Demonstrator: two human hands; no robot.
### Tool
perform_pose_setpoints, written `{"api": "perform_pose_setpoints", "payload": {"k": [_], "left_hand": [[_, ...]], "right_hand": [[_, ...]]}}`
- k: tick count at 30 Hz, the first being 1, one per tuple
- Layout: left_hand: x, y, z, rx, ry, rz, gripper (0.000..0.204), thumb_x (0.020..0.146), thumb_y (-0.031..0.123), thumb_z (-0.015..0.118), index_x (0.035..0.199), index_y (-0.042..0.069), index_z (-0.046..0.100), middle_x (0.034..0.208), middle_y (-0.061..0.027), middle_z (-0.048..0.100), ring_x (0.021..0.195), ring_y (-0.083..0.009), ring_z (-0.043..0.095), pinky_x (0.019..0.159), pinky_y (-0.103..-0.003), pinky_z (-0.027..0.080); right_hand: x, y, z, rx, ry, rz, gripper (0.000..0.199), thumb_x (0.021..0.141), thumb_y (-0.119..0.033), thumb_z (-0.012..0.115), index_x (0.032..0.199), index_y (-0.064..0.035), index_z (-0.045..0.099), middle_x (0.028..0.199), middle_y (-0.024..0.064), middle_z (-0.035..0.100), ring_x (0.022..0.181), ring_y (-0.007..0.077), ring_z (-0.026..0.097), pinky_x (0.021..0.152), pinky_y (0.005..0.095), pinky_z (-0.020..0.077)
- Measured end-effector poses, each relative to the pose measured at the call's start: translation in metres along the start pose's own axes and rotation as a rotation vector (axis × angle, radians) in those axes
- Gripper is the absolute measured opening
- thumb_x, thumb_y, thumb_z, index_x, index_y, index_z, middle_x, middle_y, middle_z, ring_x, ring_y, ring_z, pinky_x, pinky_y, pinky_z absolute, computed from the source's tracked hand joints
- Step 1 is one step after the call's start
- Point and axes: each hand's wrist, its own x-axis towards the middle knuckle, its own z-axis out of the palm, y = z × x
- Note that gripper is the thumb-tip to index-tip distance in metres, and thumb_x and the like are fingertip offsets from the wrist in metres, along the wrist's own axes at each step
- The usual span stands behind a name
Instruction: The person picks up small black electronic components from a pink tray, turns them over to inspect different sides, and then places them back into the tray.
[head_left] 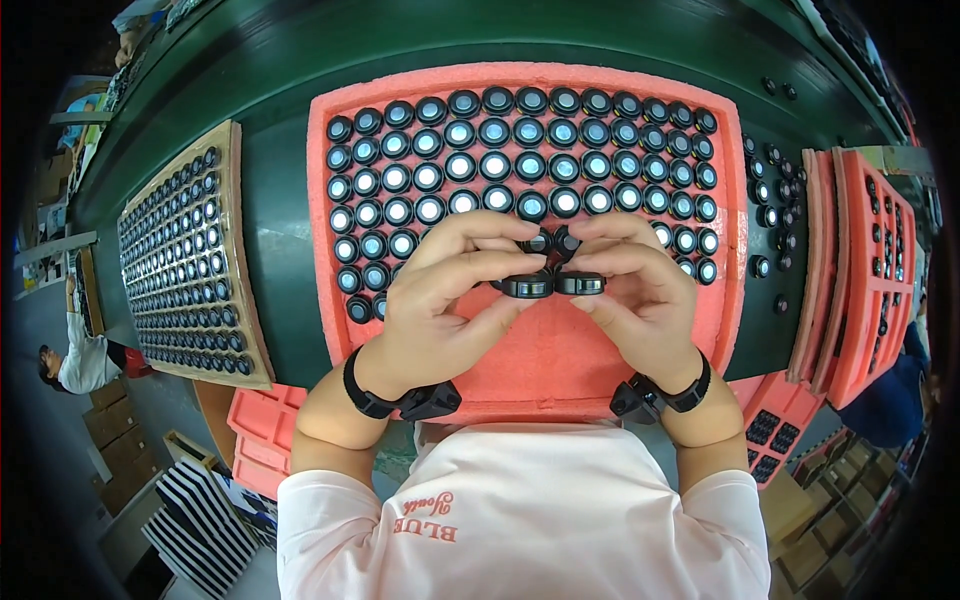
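Over the pink foam tray (545, 365), my left hand (445, 300) pinches a round black part (527, 288), seen edge-on, between thumb and fingers. Just beside it, my right hand (640, 295) holds a second round black part (581, 284) the same way. Two more black parts (538, 242) show at the fingertips behind these; whether the hands grip them or they sit in the tray I cannot tell. Rows of similar round parts with pale shiny centres (461, 166) fill the tray's far side. Its near middle shows bare pink foam. Black bands with small devices circle both wrists.
To the left lies a tan tray (245, 300) full of similar parts. Loose black parts (767, 215) are scattered on the green table (290, 200) at right, beside stacked pink trays (850, 290). Another person (85, 355) is at far left.
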Motion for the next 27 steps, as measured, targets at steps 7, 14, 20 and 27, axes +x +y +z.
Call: {"api": "perform_pose_setpoints", "payload": {"k": [7, 14, 20, 27], "left_hand": [[-0.003, 0.001, -0.007, 0.029, -0.116, -0.063, 0.03, 0.076, -0.01, 0.067, 0.105, -0.003, 0.063, 0.115, -0.0159, 0.057, 0.105, -0.0218, 0.058, 0.088, -0.033, 0.051], [-0.006, 0.003, 0.003, -0.308, -0.026, -0.213, 0.029, 0.078, -0.011, 0.065, 0.105, -0.002, 0.058, 0.108, -0.0176, 0.061, 0.103, -0.0227, 0.06, 0.087, -0.033, 0.052], [-0.004, 0.005, 0.003, -0.31, -0.025, -0.174, 0.032, 0.079, -0.012, 0.064, 0.108, -0.002, 0.057, 0.114, -0.0191, 0.058, 0.108, -0.0235, 0.058, 0.09, -0.034, 0.051], [-0.005, 0.003, 0.002, -0.231, -0.034, -0.13, 0.033, 0.079, -0.01, 0.066, 0.11, -0.002, 0.056, 0.124, -0.0201, 0.053, 0.115, -0.0248, 0.055, 0.097, -0.036, 0.047]], "right_hand": [[-0.004, 0.005, 0.004, 0.154, 0.007, 0.038, 0.032, 0.079, 0.009, 0.067, 0.109, -0.0002, 0.062, 0.113, 0.0119, 0.058, 0.098, 0.0186, 0.058, 0.088, 0.031, 0.0496], [-0.006, 0.0, -0.002, -0.138, 0.004, 0.052, 0.03, 0.078, 0.01, 0.067, 0.107, 0.0, 0.064, 0.109, 0.0106, 0.058, 0.099, 0.0182, 0.058, 0.087, 0.0294, 0.0491], [-0.003, -0.002, -0.001, -0.049, -0.035, 0.016, 0.033, 0.081, 0.007, 0.067, 0.113, 0.0014, 0.061, 0.114, 0.0137, 0.056, 0.103, 0.0204, 0.055, 0.09, 0.0313, 0.0461], [-0.004, 0.005, 0.0, -0.093, -0.068, -0.015, 0.037, 0.083, 0.0, 0.068, 0.119, 0.0014, 0.06, 0.124, 0.0181, 0.054, 0.117, 0.0259, 0.053, 0.098, 0.0353, 0.0442]]}}
